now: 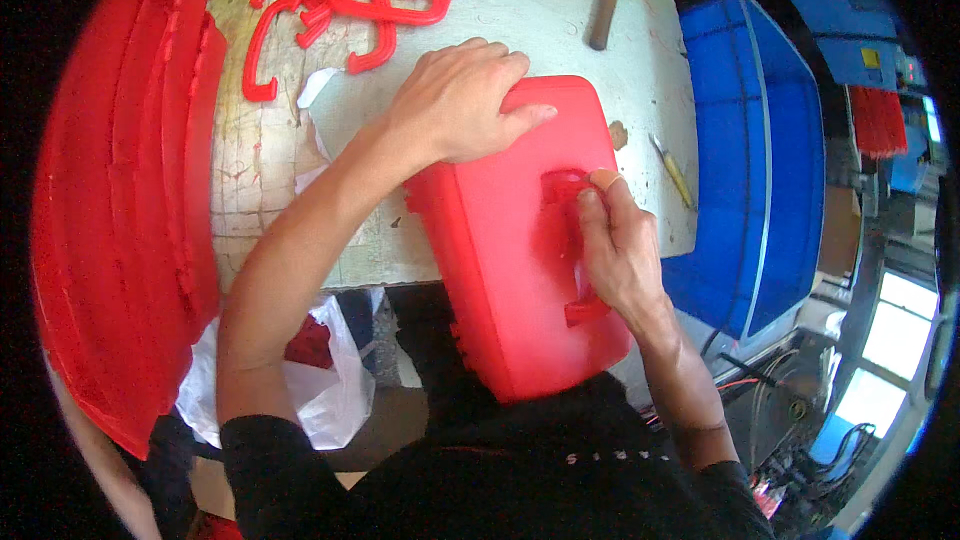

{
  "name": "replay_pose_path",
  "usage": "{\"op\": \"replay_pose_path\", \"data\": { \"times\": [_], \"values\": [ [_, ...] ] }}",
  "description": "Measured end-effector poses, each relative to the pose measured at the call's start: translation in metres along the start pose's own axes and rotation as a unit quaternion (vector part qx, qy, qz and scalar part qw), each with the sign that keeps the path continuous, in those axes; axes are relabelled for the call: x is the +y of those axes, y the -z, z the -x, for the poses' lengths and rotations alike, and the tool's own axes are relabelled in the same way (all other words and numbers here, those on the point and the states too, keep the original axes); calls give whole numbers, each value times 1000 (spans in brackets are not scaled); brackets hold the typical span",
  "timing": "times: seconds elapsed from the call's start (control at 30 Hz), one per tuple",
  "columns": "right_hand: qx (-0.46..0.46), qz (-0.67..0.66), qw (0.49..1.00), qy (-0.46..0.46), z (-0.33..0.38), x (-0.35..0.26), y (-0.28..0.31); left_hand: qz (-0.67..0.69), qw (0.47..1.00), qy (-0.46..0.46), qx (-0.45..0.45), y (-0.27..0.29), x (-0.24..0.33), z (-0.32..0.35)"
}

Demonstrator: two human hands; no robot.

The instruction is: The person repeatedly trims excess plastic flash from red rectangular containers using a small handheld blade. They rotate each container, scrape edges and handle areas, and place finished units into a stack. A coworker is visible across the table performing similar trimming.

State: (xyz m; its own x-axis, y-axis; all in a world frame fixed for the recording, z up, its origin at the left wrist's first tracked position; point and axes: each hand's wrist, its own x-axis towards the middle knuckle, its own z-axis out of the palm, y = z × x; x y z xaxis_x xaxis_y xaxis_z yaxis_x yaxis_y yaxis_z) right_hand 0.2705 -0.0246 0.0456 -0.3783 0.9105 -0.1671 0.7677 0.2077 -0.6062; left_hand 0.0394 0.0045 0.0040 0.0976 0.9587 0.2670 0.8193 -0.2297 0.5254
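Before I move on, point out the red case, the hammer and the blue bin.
Red case [508,240], head view: its broad face.
Hammer [605,5], head view: its handle.
Blue bin [728,155], head view: a side wall.

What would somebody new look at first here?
Probably the big red case in the middle, overhanging the near edge of the table. Next, perhaps, the stacked red plastic pieces at the far left and the blue bin at the right. A jumble of red handles lies toward the top left.

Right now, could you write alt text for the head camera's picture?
The left hand rests on a red case while the right hand grips its handle. Loose red handles and a hammer lie on the table; a blue bin stands to the right.
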Motion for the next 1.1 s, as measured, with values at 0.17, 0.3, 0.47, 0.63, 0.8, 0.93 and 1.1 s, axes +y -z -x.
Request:
{"op": "replay_pose_path", "data": {
  "times": [0.17, 0.3, 0.47, 0.63, 0.8, 0.93, 1.1],
  "values": [
    [-33, 20, 996, 83, -19, 5, 2, 59, 994, 64, -66, 1, -4, 0],
    [-47, -8, 985, 164, -28, 12, -3, 59, 994, 67, -58, 3, -7, 0],
    [-99, -20, 975, 199, -43, 16, -4, 67, 996, 65, -5, 1, -9, -1],
    [-76, -37, 966, 245, -50, 12, -6, 42, 996, 76, -28, 0, -12, -2],
    [14, 179, 946, 268, -45, 8, 0, 15, 992, 109, -58, 7, -13, -2],
    [259, 185, 886, 338, -39, 15, 0, 26, 991, 120, -61, 13, -5, 1],
    [163, 231, 904, 321, -54, 24, -9, 163, 971, 175, 9, 4, -15, -4]
  ]
}}
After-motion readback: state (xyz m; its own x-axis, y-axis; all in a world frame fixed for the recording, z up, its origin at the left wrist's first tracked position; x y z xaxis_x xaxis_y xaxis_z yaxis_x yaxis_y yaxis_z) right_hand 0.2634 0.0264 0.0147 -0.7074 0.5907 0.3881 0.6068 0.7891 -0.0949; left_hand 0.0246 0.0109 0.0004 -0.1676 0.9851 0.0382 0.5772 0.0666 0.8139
